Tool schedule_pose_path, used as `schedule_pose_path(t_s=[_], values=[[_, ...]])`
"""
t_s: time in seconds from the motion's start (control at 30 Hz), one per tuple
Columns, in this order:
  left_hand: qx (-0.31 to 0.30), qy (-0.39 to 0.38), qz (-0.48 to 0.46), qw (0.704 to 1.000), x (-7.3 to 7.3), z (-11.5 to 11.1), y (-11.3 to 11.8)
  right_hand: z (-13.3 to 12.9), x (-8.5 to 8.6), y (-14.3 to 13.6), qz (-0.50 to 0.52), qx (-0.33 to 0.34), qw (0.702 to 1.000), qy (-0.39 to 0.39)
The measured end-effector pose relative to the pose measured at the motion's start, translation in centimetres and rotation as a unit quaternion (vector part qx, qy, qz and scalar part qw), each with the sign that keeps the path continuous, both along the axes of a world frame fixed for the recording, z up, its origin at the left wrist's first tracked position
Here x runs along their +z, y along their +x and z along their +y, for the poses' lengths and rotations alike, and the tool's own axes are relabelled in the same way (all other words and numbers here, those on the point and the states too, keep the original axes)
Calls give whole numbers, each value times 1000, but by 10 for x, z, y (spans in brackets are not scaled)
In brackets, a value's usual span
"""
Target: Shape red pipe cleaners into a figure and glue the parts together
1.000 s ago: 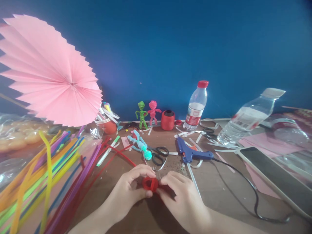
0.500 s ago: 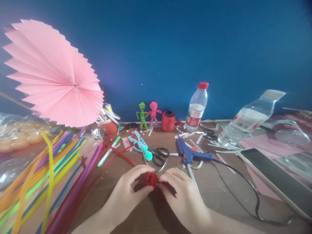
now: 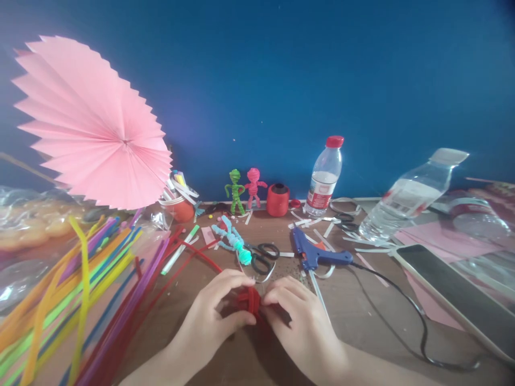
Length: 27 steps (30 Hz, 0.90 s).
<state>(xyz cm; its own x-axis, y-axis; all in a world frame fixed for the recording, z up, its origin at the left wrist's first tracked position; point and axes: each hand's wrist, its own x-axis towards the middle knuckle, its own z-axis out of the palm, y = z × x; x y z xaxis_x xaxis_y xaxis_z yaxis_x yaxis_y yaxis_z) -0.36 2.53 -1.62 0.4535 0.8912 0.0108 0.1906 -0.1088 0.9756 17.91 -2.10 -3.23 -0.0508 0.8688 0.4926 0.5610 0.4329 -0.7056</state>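
Between my hands is a small red bundle of wound pipe cleaner (image 3: pixel 250 301), just above the table. My left hand (image 3: pixel 219 308) grips it from the left, thumb below and fingers above. My right hand (image 3: pixel 295 311) is closed in a pinch at the bundle's right side; what lies between its fingertips is too small to make out. Beyond my hands, a light-blue pipe cleaner figure (image 3: pixel 233 241) lies beside black-handled scissors (image 3: pixel 265 257). A green figure (image 3: pixel 235 192) and a pink figure (image 3: pixel 254 187) stand upright by the wall.
Loose pipe cleaners (image 3: pixel 86 284) spread across the left under a pink paper fan (image 3: pixel 108 128). On the right are a blue glue gun (image 3: pixel 317 254) with its cord, a phone (image 3: pixel 458 289), an upright bottle (image 3: pixel 323 182) and a tilted bottle (image 3: pixel 410 198). Paper strips litter the table.
The red bundle has turned slightly in my left hand, so its wound strands show from another side. Both hands stay in nearly the same place.
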Motion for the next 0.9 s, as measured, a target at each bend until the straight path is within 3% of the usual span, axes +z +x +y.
schedule_pose_path(t_s=[0.33, 0.6, 0.73, 0.9], values=[[5, -48, 2, 999, 0, -3, 5, 1, 3, 1, -1, 18, 998, 58], [-21, -15, -6, 1000, 3, -4, 5, 0, 4, 1, -5, 20, 998, 53], [-30, 13, 3, 999, 3, -3, 2, -2, 6, 1, -10, 5, 1000, -14], [-25, 109, 60, 992, 1, 3, -2, 1, 18, 1, -74, 27, 982, -173]])
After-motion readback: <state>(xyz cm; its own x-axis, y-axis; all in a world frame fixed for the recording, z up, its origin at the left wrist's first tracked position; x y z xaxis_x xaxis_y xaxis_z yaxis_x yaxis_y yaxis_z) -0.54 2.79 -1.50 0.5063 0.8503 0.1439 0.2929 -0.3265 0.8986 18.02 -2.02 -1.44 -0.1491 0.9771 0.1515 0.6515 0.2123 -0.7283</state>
